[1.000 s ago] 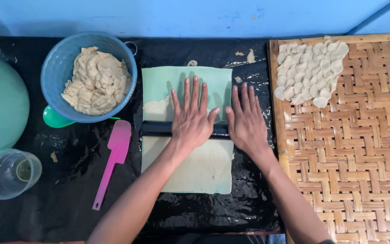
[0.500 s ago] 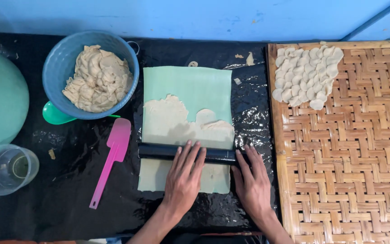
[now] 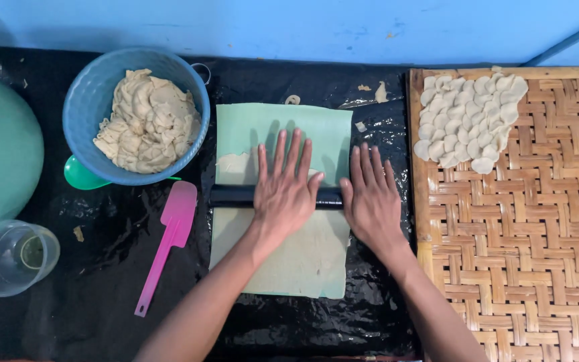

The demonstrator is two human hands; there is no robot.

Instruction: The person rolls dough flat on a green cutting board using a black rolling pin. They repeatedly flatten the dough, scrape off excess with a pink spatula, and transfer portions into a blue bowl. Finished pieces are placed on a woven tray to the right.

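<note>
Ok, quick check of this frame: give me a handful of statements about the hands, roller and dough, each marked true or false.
1. Both hands, left hand and right hand, lie flat on the black roller. True.
2. The blue bowl is empty. False: it holds a heap of dough.
3. The pink spatula lies left of the green mat. True.
4. The small dough discs sit on the black sheet. False: they lie on the woven tray.

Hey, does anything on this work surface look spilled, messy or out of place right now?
Only small things. A few dough scraps lie loose on the black plastic sheet beyond the green mat, and another crumb lies near the clear cup. The pink spatula lies aslant. Nothing looks spilled or damaged.
</note>
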